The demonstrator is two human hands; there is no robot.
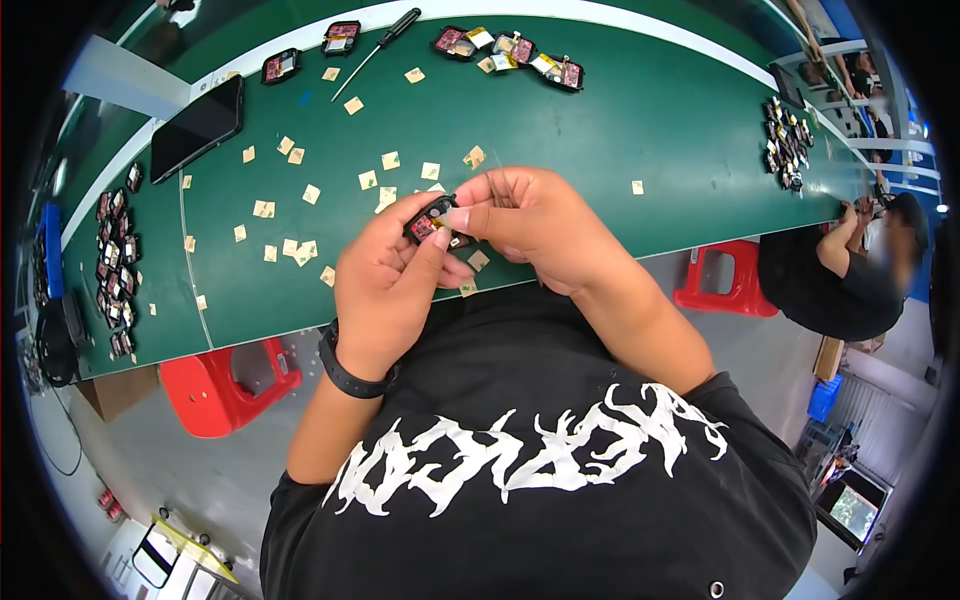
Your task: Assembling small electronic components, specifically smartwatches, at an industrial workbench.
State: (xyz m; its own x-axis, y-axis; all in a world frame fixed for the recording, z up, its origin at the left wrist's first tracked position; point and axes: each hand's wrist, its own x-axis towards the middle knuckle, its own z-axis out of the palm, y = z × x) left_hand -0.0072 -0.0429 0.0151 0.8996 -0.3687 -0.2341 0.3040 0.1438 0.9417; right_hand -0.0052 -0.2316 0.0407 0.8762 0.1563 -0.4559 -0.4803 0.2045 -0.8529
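Note:
In my left hand (385, 265) sits a small black casing (414, 236) with a red circuit board inside, just above the table's near edge. My left thumb presses on its front and the fingers wrap behind it. My right hand (525, 220) is closed in a pinch, its thumb tip over the casing's upper right side. Whatever lies between the right fingertips is hidden. Small cream squares of paper (390, 160) are scattered on the green table (560, 140) around both hands.
A screwdriver (383, 48) lies at the back, near a black tablet-like device (198, 130). Similar casings are grouped at the left (112, 260), back (510, 50) and right (787, 145). Red stools (200, 390) stand below the table. Another person (840, 265) sits at the far right.

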